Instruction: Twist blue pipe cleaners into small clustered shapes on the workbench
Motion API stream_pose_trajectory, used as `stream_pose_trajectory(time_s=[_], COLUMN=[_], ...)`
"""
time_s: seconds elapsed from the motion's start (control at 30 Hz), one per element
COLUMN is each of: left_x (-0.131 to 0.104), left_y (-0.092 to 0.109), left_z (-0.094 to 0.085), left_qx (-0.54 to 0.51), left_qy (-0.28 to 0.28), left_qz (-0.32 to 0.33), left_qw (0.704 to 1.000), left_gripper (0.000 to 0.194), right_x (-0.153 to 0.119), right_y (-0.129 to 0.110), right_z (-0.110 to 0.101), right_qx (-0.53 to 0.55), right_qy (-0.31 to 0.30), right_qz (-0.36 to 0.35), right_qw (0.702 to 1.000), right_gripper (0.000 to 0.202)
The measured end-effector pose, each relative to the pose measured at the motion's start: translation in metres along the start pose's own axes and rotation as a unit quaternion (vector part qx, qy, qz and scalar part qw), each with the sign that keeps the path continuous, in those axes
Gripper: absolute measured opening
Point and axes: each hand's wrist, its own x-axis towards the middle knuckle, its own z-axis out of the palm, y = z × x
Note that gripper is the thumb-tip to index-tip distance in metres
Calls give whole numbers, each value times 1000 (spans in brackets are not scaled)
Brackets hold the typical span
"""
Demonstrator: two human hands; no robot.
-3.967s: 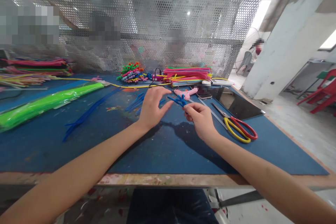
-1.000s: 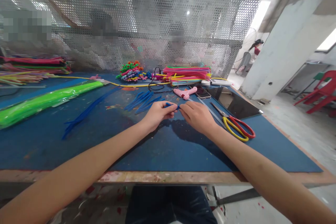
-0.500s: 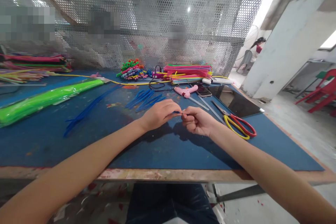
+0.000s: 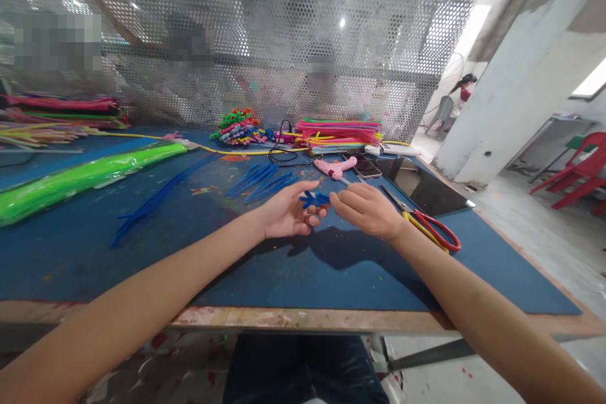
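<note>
A small bunch of blue pipe cleaners (image 4: 313, 199) with splayed, branching ends is in the air between my hands. My right hand (image 4: 367, 208) is closed, pinching its right end between thumb and fingers. On the other side my left hand (image 4: 290, 211) is turned palm inward, thumb and fingers apart around the splayed ends without closing on them. Just behind the hands lie several bent blue pipe cleaners (image 4: 258, 180) on the blue tabletop (image 4: 284, 284). Longer straight blue pipe cleaners (image 4: 156, 202) rest to the left.
Scissors (image 4: 430, 227) with red and yellow handles lie beside my right wrist. Behind them are a pink glue gun (image 4: 335, 167), a phone (image 4: 368, 168) and a dark glossy panel (image 4: 426, 183). Bundled colourful pipe cleaners (image 4: 338, 134) and a green pack (image 4: 95, 180) lie farther back. Perforated metal (image 4: 284, 31) stands behind.
My left hand has opened and turned its palm inward, off its pinch. My right hand has rolled over, back of the hand up, and the blue pipe cleaner bunch now shows.
</note>
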Motion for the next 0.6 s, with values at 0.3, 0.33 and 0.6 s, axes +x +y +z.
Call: stream_pose_trajectory(time_s=[0.3, 0.33, 0.6], left_x=[8, 7, -12], left_y=[-12, -11, 2], left_z=[9, 9, -8], left_qx=[305, 334, 579], left_qy=[152, 166, 102], left_qz=[273, 293, 447], left_qw=[899, 880, 674], left_gripper=[26, 25, 16], right_x=[2, 4, 23], right_y=[-3, -5, -25], right_z=[6, 6, 5], right_qx=[66, 108, 716], right_qy=[-31, -19, -71], right_qz=[50, 89, 524], right_qw=[996, 990, 456], right_gripper=[26, 26, 16])
